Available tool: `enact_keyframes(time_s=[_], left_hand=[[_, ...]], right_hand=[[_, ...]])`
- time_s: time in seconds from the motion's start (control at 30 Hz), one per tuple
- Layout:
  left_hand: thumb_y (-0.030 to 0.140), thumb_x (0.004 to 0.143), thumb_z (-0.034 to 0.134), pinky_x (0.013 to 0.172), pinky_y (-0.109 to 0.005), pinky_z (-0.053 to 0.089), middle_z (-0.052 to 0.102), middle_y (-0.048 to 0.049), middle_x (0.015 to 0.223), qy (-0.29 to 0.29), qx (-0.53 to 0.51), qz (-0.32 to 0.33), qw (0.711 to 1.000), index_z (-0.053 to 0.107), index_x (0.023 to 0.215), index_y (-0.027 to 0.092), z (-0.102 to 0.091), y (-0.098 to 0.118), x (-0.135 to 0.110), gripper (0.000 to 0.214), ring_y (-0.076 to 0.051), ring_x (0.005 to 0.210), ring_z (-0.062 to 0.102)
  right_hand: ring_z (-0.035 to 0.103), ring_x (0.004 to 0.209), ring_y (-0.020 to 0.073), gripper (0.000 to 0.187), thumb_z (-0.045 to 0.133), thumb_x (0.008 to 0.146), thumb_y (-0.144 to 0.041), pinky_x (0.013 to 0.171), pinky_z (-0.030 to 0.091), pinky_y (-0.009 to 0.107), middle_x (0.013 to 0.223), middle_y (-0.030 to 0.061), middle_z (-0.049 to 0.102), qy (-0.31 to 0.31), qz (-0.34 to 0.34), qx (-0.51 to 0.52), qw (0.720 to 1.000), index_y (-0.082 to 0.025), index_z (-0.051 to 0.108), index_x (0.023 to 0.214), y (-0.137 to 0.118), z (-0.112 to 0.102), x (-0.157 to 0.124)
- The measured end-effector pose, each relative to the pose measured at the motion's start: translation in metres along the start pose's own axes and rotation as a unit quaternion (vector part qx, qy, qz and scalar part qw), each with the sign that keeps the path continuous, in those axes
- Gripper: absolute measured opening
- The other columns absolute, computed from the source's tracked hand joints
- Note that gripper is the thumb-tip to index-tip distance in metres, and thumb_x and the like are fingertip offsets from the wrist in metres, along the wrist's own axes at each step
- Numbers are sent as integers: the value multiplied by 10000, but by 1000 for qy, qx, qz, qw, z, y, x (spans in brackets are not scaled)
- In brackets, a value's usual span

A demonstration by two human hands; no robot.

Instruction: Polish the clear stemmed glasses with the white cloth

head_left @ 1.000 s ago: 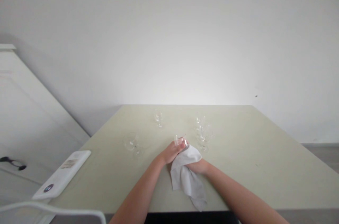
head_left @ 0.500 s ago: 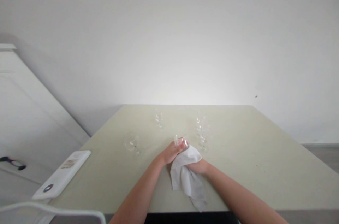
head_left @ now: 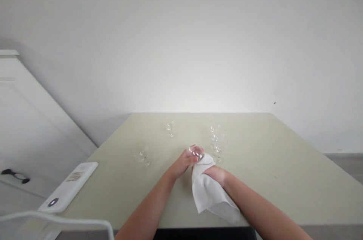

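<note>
A clear stemmed glass point(head_left: 195, 151) is tilted above the middle of the table, its bowl in the fingers of my left hand point(head_left: 181, 164). My right hand point(head_left: 217, 175) grips a white cloth point(head_left: 207, 190) that is wrapped against the lower part of the glass, hiding its stem and foot. My right fingers are covered by the cloth, which hangs down toward the front edge. Just beyond my right hand stand several clear stemmed glasses point(head_left: 216, 137) in a close row.
On the pale green table point(head_left: 269, 179), one glass point(head_left: 170, 126) stands at the back and a wider one point(head_left: 141, 153) at the left. A white box-like object point(head_left: 69, 185) lies along the left edge, beside a white cabinet point(head_left: 31, 119). The wall point(head_left: 198, 43) rises behind.
The glass in my hands has turned, so its bowl tilts differently. My right hand and the cloth have shifted slightly right, and the cloth's hanging end has swung right.
</note>
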State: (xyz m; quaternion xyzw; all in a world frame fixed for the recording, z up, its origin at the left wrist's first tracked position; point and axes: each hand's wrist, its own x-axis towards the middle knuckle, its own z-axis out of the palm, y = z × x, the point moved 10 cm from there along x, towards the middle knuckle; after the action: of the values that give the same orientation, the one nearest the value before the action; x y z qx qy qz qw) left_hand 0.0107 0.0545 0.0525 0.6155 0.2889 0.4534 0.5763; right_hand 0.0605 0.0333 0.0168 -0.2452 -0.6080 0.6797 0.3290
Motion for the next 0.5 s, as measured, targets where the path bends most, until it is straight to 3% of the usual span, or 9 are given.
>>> enact_keyframes(time_s=[0.1,0.17,0.23,0.3,0.37,0.4,0.43,0.5], left_hand=[[503,657,804,723,-254,423,615,-50,926,71,21,27,997,607,897,157,-11,1,3,464,-152,793,568],[449,613,849,771,-266,434,628,-76,1040,106,35,31,993,605,913,160,-17,2,3,483,-165,850,587],[503,660,805,812,-293,444,634,-102,1096,89,9,23,996,609,987,164,-14,3,2,510,-193,912,604],[597,723,715,828,-319,453,649,-121,1083,36,-40,12,998,602,1071,164,-5,6,0,566,-222,949,612],[620,728,696,800,-313,458,661,-120,1047,6,-62,12,998,602,1073,163,0,10,-2,581,-220,920,619],[592,713,727,769,-294,456,666,-109,1015,11,-57,18,998,608,1039,163,-1,13,-2,552,-204,879,618],[544,700,762,744,-275,448,668,-95,977,27,-45,25,998,611,996,161,-5,15,-2,507,-186,842,613],[463,691,798,723,-251,434,666,-71,926,75,-25,41,996,611,951,160,-15,17,-2,441,-163,807,604]], right_hand=[[647,929,234,169,625,796,-353,983,469,419,889,62,696,13,-87,-140,986,-196,677,829,-20,-5,5],[626,982,238,145,617,798,-334,1026,428,424,905,62,694,83,-129,-209,966,-204,670,837,-31,-19,4],[622,993,235,169,624,787,-366,1003,447,406,899,52,691,68,-115,-187,973,-211,659,843,-27,-19,2],[653,857,215,244,601,794,-435,851,529,375,820,34,682,19,-29,-79,996,-208,644,872,-9,-12,-1],[652,692,216,304,563,806,-490,741,553,387,636,19,631,-72,68,-22,995,-194,631,809,10,9,-6],[654,691,226,328,530,832,-497,759,548,401,576,23,611,-88,68,-42,993,-192,628,759,10,15,-7],[661,753,232,304,547,839,-482,819,534,409,597,26,622,-49,22,-75,996,-200,636,768,1,9,-3],[617,1028,243,252,641,775,-464,1013,434,407,808,51,685,7,-35,-90,995,-228,657,862,-11,2,2]])
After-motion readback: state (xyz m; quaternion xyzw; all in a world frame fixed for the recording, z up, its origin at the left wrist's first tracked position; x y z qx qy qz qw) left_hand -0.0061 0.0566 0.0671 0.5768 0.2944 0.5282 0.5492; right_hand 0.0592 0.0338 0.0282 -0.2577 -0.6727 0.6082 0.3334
